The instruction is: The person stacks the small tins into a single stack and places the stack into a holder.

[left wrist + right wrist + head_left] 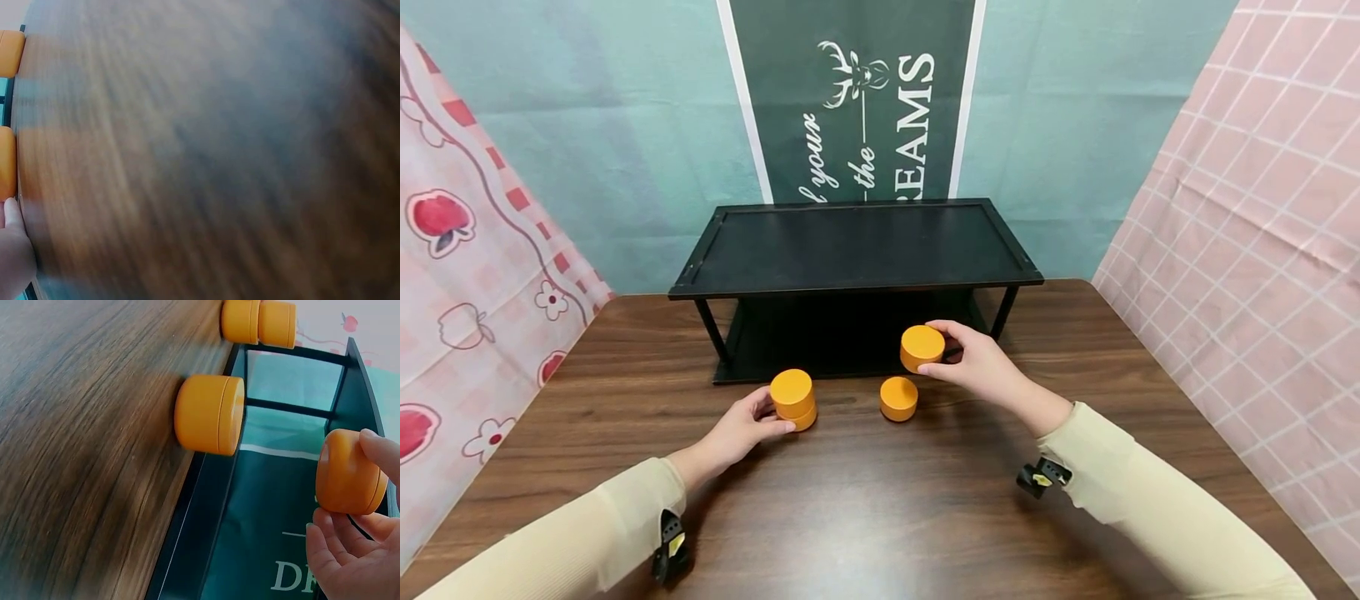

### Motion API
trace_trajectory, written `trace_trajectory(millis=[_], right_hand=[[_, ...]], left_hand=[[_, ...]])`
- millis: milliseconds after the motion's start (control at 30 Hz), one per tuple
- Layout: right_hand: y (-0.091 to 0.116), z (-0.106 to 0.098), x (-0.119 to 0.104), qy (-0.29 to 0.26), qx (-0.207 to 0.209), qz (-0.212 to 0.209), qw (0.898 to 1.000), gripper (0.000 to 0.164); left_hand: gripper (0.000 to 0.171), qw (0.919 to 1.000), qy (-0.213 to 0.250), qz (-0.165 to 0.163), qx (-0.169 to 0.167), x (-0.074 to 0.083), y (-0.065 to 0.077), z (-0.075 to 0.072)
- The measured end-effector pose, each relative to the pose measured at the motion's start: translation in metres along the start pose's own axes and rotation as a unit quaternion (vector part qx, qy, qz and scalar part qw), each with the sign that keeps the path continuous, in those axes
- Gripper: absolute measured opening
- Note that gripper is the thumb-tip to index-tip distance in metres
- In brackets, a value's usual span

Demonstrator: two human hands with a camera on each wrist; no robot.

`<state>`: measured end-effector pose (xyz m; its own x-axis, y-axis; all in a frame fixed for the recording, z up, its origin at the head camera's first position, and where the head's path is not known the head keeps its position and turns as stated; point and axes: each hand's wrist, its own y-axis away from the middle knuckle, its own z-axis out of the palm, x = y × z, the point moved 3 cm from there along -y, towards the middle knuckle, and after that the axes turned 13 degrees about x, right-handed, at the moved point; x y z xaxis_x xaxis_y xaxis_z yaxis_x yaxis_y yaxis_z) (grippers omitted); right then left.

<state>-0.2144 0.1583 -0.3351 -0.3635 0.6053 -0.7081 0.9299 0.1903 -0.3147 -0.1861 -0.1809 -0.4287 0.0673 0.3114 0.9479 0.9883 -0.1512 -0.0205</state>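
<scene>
Two round orange lidded jars stand one on top of the other, the upper jar point(792, 392) resting on the lower jar point(806, 419). My left hand point(741, 431) grips this stack low down from the left, thumb in front and fingers partly hidden behind. A third orange jar point(898, 400) stands alone on the table to the right. Raised above and behind it is a fourth jar point(922, 350), pinched between thumb and fingers of my right hand point(981, 362). In the right wrist view this held jar point(350, 472) hangs apart from the lone jar point(206, 415).
A black two-tier rack point(857, 250) stands at the back of the wooden table point(880, 500), its lower shelf just behind the jars. Teal cloth point(625, 150) hangs behind, and patterned pink cloths border the left and right sides.
</scene>
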Motion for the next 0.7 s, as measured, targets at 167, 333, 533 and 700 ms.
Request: trace_trajectory(millis=[167,333,533,700], right_hand=[[-0.003,0.009,-0.005,-0.004,-0.009,0.006,1.0,0.061],[-0.005,0.018,-0.009,-0.011,-0.019,0.007,1.0,0.061],[-0.01,0.027,-0.015,-0.016,-0.029,-0.005,0.999,0.061],[-0.011,0.034,-0.019,-0.02,-0.033,-0.013,0.999,0.061]], left_hand=[[0.059,1.0,0.003,0.009,0.0,-0.001,0.0,0.0],[0.059,1.0,0.004,0.005,0.0,-0.002,0.0,0.001],[0.061,1.0,0.0,0.001,0.0,-0.001,0.002,0.0],[0.06,1.0,0.001,0.003,0.0,-0.002,0.001,0.0]])
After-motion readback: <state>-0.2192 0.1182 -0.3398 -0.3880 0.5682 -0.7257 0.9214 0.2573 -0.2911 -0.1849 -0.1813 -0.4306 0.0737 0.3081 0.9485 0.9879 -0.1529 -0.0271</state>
